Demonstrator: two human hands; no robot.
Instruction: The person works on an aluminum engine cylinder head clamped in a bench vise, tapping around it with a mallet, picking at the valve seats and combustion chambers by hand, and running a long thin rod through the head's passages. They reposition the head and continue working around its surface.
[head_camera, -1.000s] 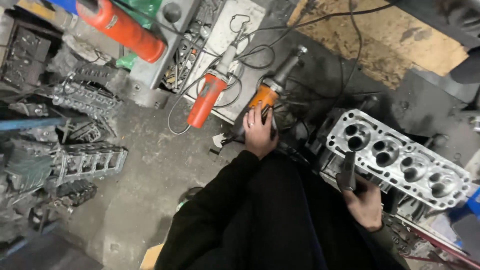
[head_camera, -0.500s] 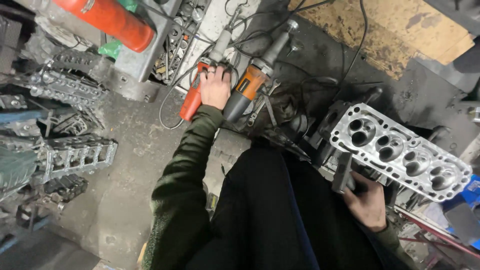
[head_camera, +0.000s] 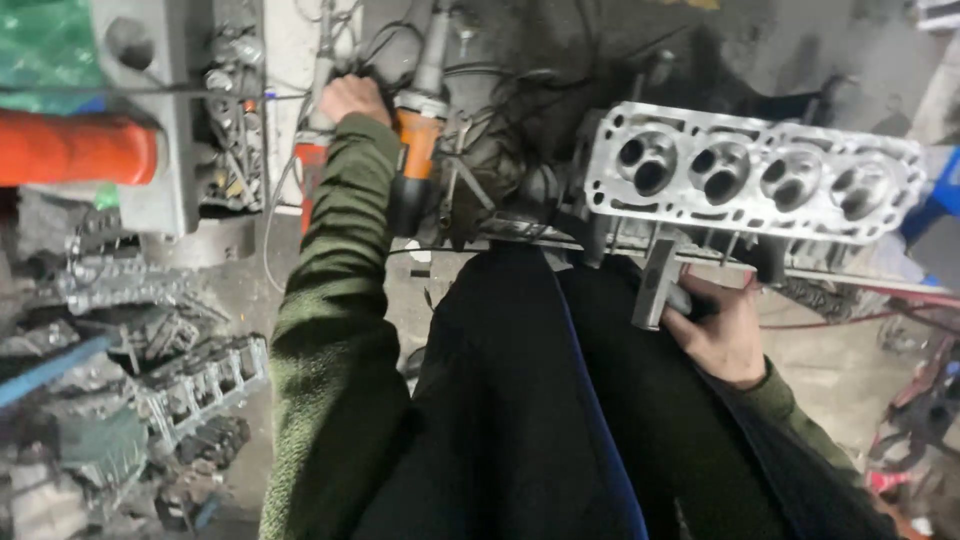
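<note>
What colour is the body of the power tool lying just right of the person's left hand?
Orange, with a black grip end, on the power tool beside the left hand; the head view shows it.

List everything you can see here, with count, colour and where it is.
Cylinder head: one, silver, upper right on a stand.
Grinders: two, orange, top centre, among black cables.
Cylinder: one, orange-red, upper left.
Engine parts: several, grey, piled lower left.
Metal block: one, grey, below the cylinder head.
Left hand: on the left grinder, green sleeve.
Right hand: gripping the metal block.
</note>
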